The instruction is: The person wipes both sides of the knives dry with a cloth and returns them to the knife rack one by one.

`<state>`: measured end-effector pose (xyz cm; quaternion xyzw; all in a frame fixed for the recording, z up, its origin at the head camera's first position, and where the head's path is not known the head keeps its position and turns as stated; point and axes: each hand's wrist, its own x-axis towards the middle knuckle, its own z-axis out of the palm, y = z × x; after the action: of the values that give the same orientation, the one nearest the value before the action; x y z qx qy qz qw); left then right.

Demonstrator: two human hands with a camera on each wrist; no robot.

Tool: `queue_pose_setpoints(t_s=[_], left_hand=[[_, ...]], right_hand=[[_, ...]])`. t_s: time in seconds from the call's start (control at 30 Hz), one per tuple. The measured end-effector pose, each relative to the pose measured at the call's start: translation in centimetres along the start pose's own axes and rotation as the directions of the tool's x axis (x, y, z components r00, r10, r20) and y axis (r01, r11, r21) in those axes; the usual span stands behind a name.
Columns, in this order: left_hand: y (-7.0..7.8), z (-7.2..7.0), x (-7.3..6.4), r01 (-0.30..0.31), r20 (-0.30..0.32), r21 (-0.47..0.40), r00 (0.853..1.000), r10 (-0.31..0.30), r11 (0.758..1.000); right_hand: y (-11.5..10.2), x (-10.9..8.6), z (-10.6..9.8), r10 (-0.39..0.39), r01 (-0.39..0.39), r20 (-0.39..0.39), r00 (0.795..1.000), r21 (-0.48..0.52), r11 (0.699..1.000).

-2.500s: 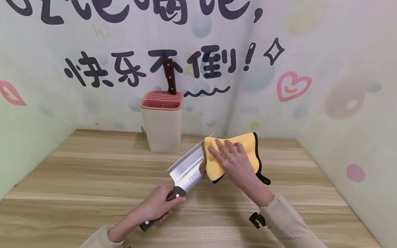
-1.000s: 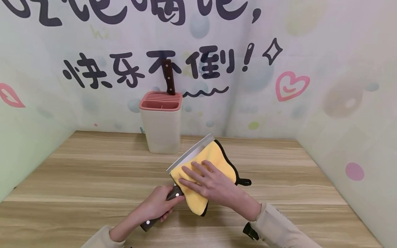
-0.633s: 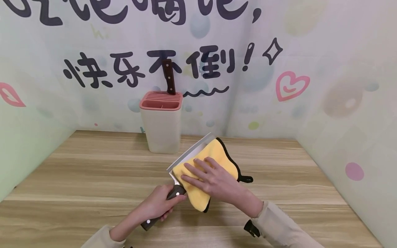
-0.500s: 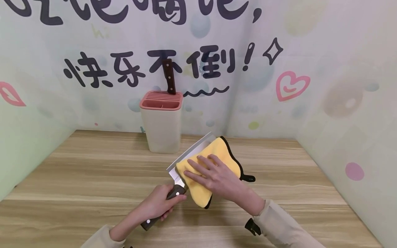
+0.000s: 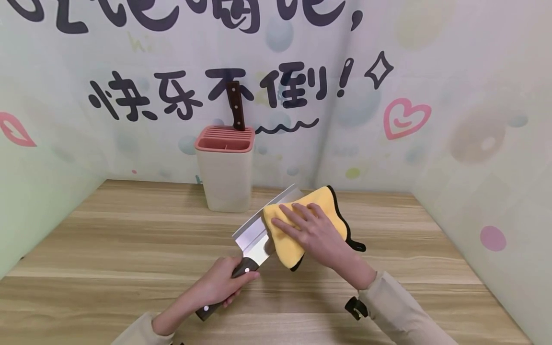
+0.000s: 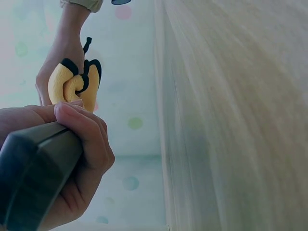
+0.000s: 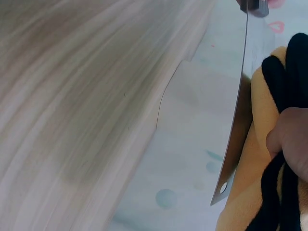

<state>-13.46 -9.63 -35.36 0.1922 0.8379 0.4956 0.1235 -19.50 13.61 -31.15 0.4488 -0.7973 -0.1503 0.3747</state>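
My left hand (image 5: 217, 282) grips the black handle of a cleaver (image 5: 252, 241), which is held at a slant above the table with its tip pointing away to the right. Over the outer half of the blade lies a yellow cloth (image 5: 282, 239) with black trim. My right hand (image 5: 316, 232) holds the cloth against the blade, fingers spread on top. In the right wrist view, my thumb (image 7: 291, 144) presses into the folded cloth (image 7: 243, 187) beside the blade (image 7: 236, 134), whose corner hole shows. In the left wrist view, the left fingers (image 6: 91, 144) wrap the handle (image 6: 38, 168).
A white knife block (image 5: 226, 184) with a pink slotted top stands at the back of the wooden table (image 5: 129, 239). A brown-handled knife (image 5: 235, 105) stands in it. A printed backdrop (image 5: 345, 143) closes off the rear, and pale walls flank both sides.
Earlier, the right hand slid the cloth from near the tip toward the handle. Over the last second it has moved back right and outward, baring the blade near the handle. The left hand stays put.
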Motion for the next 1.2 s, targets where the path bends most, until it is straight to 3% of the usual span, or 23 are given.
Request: queue_pose_setpoints(t_s=[0.53, 1.0, 1.2], left_hand=[[-0.2, 0.0, -0.1, -0.005, 0.001, 0.006, 1.000, 0.005, 1.000], [0.3, -0.5, 0.0, 0.003, 0.012, 0.008, 1.000, -0.003, 1.000], [0.5, -0.6, 0.2, -0.004, 0.010, 0.021, 1.000, 0.004, 1.000]], right_hand=[[1.7, -1.2, 0.9, 0.187, -0.188, 0.017, 0.982, 0.031, 0.982], [2.5, -1.7, 1.4, 0.277, -0.277, 0.024, 0.961, 0.028, 0.960], [2.7, -1.9, 1.6, 0.309, -0.309, -0.018, 0.951, 0.022, 0.951]])
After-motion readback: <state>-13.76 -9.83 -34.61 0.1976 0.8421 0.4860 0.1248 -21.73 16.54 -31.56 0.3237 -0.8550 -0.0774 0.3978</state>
